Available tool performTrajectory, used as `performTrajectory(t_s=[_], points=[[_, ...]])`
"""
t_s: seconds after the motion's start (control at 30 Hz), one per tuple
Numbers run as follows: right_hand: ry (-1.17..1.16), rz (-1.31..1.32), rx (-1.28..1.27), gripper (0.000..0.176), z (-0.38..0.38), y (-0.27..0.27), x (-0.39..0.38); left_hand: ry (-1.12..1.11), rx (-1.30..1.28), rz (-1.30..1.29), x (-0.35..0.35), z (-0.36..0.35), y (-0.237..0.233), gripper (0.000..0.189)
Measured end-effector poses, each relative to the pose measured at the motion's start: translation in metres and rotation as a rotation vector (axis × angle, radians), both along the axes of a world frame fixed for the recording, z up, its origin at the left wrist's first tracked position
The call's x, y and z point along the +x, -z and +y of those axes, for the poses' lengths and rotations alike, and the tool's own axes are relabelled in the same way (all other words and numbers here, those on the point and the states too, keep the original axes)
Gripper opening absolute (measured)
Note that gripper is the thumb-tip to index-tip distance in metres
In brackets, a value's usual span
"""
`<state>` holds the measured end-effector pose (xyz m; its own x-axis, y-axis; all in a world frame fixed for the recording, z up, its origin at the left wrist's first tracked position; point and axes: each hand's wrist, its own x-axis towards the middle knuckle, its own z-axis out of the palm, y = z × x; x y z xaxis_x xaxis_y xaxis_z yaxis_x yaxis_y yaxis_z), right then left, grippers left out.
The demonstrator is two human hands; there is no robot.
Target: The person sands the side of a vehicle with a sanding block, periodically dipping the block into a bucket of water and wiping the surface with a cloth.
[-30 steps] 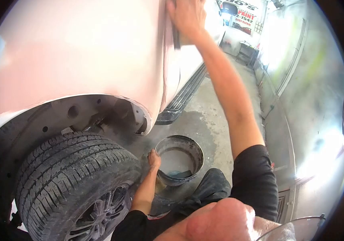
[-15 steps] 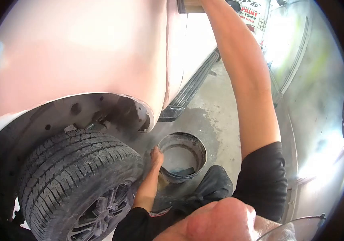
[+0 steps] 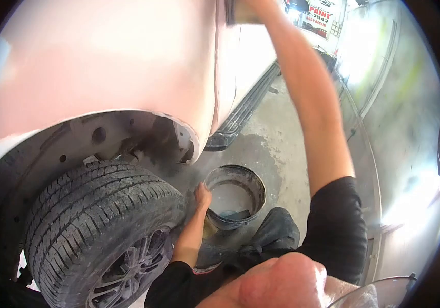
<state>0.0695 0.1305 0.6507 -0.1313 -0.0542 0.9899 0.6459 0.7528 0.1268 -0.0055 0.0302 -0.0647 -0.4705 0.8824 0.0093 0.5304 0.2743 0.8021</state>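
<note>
At the top edge of the view, my right hand (image 3: 255, 6) is closed on a block (image 3: 244, 14) that looks like a sanding block, with a dark edge and a tan side. It lies against the pinkish-white body panel (image 3: 143, 72) of a vehicle, beside a vertical seam. Part of that hand is cut off by the frame. Lower down, my left hand (image 3: 203, 196) grips the left rim of a dirty black bucket (image 3: 259, 186) on the floor. Cloudy liquid and a dark flat piece (image 3: 234, 215) are inside the bucket.
A large tyre (image 3: 102, 205) stands at the left under the wheel arch (image 3: 102, 134). A black running board (image 3: 245, 110) extends along the vehicle's side. The concrete floor (image 3: 286, 149) has a wet patch. A sign (image 3: 320, 15) and a glossy wall (image 3: 404, 133) are at the right.
The block and my right hand have shifted slightly down along the panel. My left hand stays at the bucket's rim. The whole view has shifted a little.
</note>
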Motion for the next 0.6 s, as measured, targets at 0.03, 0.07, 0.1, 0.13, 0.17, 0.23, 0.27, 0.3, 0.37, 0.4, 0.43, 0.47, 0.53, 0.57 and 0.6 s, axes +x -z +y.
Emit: performTrajectory(t_s=[0.03,0.07,0.1,0.13,0.17,0.23,0.27,0.3,0.37,0.4,0.43,0.47,0.53,0.57,0.6], points=[[-0.002,-0.081,0.041,0.044,0.010,0.034,0.004,0.002,0.022,0.009,0.002,0.005,0.007,0.032],[0.072,-0.048,-0.046,0.050,0.004,0.087,0.006,0.005,0.011,0.017,0.003,0.009,0.012,0.031],[0.147,-0.012,-0.131,0.058,-0.006,0.150,0.008,0.008,0.000,0.026,0.001,0.013,0.015,0.031],[0.125,-0.019,-0.166,0.059,-0.003,0.199,0.010,0.008,-0.012,0.038,0.001,0.011,0.018,0.030],[0.089,-0.009,-0.102,0.067,0.007,0.236,0.013,0.007,-0.015,0.020,0.005,0.005,0.017,0.030],[0.072,-0.004,0.074,0.066,0.018,0.240,0.016,-0.009,-0.002,-0.004,0.001,0.005,0.005,0.029],[0.062,0.014,-0.039,0.062,0.010,0.220,0.015,-0.014,0.013,0.000,-0.001,0.004,0.003,0.028],[0.053,0.027,-0.153,0.058,-0.004,0.184,0.014,-0.018,0.027,0.000,0.000,0.005,0.003,0.027],[0.051,0.022,0.027,0.038,0.003,0.118,0.007,-0.012,0.037,-0.016,0.003,0.004,0.011,0.027],[0.127,0.072,-0.128,0.041,-0.022,0.092,0.001,-0.001,0.034,-0.027,0.000,0.007,0.015,0.026],[0.086,0.060,-0.242,0.040,-0.018,0.099,0.002,0.008,0.039,-0.041,-0.001,0.010,0.017,0.026],[0.046,0.047,-0.355,0.039,-0.016,0.107,0.003,0.002,0.041,-0.022,0.002,0.009,0.018,0.026],[0.183,0.035,-0.050,0.042,0.001,0.166,0.008,-0.009,0.066,0.028,0.001,0.009,0.014,0.026],[0.204,0.017,-0.069,0.051,-0.006,0.213,0.010,-0.009,0.081,0.031,0.001,0.012,0.015,0.026],[0.158,-0.019,-0.181,0.059,-0.002,0.258,0.012,-0.013,0.094,0.031,0.000,0.014,0.019,0.026]])
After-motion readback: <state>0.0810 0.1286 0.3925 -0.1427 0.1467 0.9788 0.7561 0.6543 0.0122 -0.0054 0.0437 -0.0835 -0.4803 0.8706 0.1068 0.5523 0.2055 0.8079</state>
